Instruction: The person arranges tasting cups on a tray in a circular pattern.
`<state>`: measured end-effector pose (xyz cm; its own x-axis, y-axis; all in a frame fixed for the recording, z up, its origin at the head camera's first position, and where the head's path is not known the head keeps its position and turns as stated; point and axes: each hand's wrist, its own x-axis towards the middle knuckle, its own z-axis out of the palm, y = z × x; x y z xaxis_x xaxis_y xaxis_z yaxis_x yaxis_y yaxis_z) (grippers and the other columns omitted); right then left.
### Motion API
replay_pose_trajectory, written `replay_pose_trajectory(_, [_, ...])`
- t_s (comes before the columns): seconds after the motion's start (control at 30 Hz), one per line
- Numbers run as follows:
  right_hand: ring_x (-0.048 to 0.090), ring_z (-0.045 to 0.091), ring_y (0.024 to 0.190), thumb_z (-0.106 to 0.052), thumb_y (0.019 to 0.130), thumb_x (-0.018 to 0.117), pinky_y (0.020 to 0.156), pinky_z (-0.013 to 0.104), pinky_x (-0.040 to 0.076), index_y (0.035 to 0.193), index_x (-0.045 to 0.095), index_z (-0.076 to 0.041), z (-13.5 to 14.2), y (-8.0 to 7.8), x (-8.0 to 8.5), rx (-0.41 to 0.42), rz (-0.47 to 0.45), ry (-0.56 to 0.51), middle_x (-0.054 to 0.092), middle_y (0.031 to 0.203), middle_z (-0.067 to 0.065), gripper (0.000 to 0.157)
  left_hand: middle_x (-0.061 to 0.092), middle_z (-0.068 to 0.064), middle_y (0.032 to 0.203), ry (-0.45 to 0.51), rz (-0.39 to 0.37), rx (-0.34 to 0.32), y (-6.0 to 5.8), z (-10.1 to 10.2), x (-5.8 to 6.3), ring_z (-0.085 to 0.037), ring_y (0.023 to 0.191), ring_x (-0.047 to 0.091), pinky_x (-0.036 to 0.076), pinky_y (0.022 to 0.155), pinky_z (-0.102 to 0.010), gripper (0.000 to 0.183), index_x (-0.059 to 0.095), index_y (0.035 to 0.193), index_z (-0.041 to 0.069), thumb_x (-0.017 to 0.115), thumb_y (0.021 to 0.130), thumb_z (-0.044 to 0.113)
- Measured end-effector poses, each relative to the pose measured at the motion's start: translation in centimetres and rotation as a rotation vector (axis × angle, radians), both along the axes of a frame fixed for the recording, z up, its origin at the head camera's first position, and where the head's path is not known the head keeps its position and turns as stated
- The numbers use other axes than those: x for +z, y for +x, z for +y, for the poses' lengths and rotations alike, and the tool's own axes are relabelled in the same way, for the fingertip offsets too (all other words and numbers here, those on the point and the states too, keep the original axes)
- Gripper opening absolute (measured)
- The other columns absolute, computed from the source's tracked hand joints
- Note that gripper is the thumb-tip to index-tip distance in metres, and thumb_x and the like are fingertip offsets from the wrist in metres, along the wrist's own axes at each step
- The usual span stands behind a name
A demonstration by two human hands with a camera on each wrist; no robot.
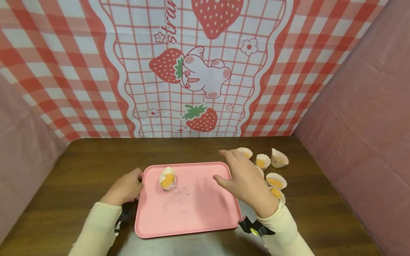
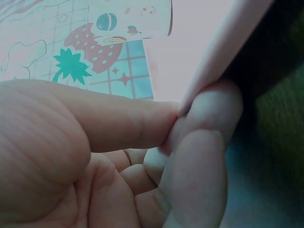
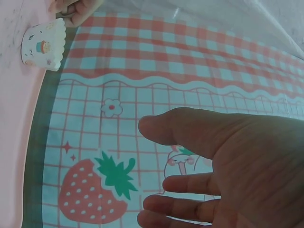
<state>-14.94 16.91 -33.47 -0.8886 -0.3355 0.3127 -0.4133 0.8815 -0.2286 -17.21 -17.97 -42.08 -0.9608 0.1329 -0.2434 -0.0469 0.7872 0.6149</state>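
Note:
A pink tray (image 1: 198, 213) lies on the dark wooden table, and one paper baking cup (image 1: 168, 179) with yellow-orange filling stands in its far left part. My left hand (image 1: 126, 187) pinches the tray's left rim; in the left wrist view the thumb (image 2: 137, 121) is on one side of the rim and curled fingers on the other. Over the tray's right edge hovers my right hand (image 1: 246, 179), its fingers apart and holding nothing. The right wrist view shows this hand (image 3: 223, 166) spread in front of the cloth, with the printed cup (image 3: 43, 45) at upper left.
Several more filled paper cups (image 1: 276, 181) stand to the right of the tray, some partly hidden behind the right hand. A strawberry-patterned cloth (image 1: 198, 78) hangs along the table's far edge. Pink curtains (image 1: 355, 117) close off both sides.

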Motion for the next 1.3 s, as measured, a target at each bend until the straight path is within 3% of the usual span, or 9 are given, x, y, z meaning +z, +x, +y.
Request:
replay_pose_trajectory(0.43, [0.063, 0.029, 0.115, -0.039, 0.083, 0.083, 0.081, 0.049, 0.056, 0.139, 0.058, -0.007, 0.3, -0.1, 0.0, -0.002, -0.007, 0.017, 0.064, 0.128, 0.010, 0.069, 0.060, -0.006, 0.071, -0.005, -0.003, 0.009, 0.0, 0.1, 0.0, -0.020, 0.057, 0.056, 0.046, 0.055, -0.034, 0.022, 0.056, 0.116, -0.001, 0.054, 0.099, 0.014])
replay_pose_trajectory(1.0, [0.063, 0.033, 0.117, -0.034, 0.083, 0.084, 0.089, 0.051, 0.054, 0.137, 0.058, -0.003, 1.0, -0.3, 0.1, -0.006, -0.035, -0.014, 0.063, 0.130, 0.015, 0.067, 0.059, -0.006, 0.070, 0.001, -0.006, 0.014, 0.2, 0.2, 0.1, -0.020, 0.057, 0.056, 0.046, 0.056, -0.034, 0.023, 0.057, 0.116, -0.001, 0.055, 0.099, 0.013])
replay_pose_trajectory(1.3, [0.061, 0.030, 0.107, -0.033, 0.086, 0.082, 0.085, 0.049, 0.053, 0.139, 0.057, -0.002, 2.0, -0.5, 0.7, -0.039, -0.055, -0.025, 0.064, 0.125, 0.013, 0.066, 0.059, -0.007, 0.071, -0.006, -0.015, 0.015, 0.1, 0.2, 0.2, -0.021, 0.057, 0.055, 0.046, 0.056, -0.034, 0.024, 0.056, 0.118, -0.002, 0.055, 0.100, 0.014])
